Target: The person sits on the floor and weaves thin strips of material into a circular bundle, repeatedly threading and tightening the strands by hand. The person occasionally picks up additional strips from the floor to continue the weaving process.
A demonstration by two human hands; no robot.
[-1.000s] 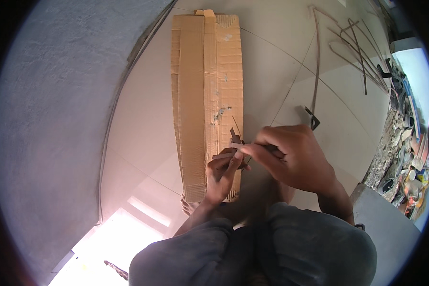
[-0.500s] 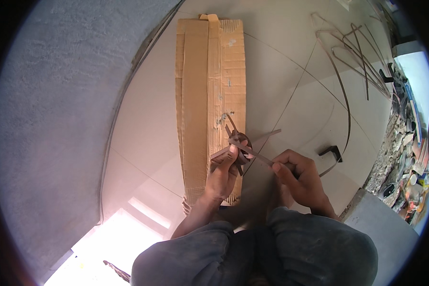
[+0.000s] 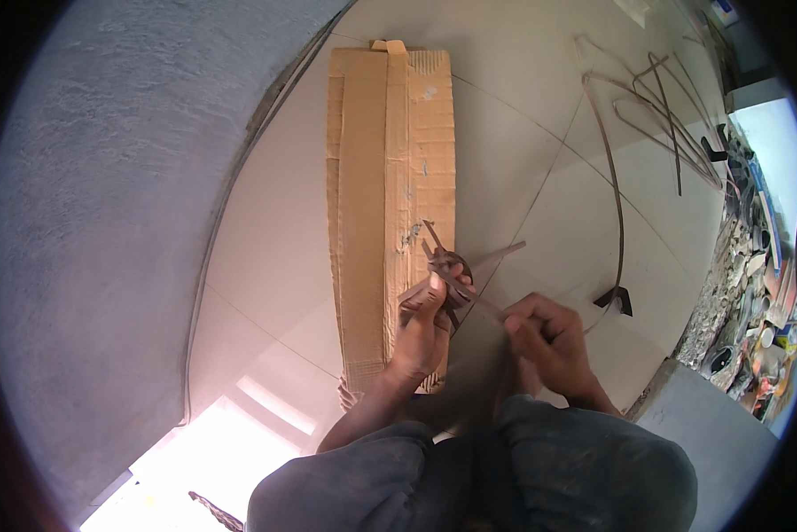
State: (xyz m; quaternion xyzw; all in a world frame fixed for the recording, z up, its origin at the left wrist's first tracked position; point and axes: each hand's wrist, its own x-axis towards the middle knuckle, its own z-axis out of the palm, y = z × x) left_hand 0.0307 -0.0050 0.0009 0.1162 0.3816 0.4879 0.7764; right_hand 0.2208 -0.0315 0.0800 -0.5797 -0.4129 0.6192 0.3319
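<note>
A small knot of interwoven flat brown strips (image 3: 453, 266), its loose ends sticking out several ways, is gripped in my left hand (image 3: 419, 341), thumb on top. My right hand (image 3: 554, 344) is closed in a pinch on one brown strip (image 3: 485, 304), which runs straight from the knot to those fingers. Past my right hand this strip seems to carry on as a long tail (image 3: 618, 213) that curves away over the floor. Under and beyond the knot lies a long flattened piece of cardboard (image 3: 363, 186); my fingers hide part of the weave.
Loose coils of brown strip (image 3: 656, 106) lie on the tiled floor (image 3: 523, 133) at the far right. A black angular piece (image 3: 615, 301) sits near my right hand. A grey wall (image 3: 106, 195) rises at left. Mixed rubble and litter (image 3: 753, 328) lie beyond the right edge.
My right hand has shifted slightly down and left, still pinching the strip. The long tail on the floor has swung left. My left hand keeps its grip on the knot.
</note>
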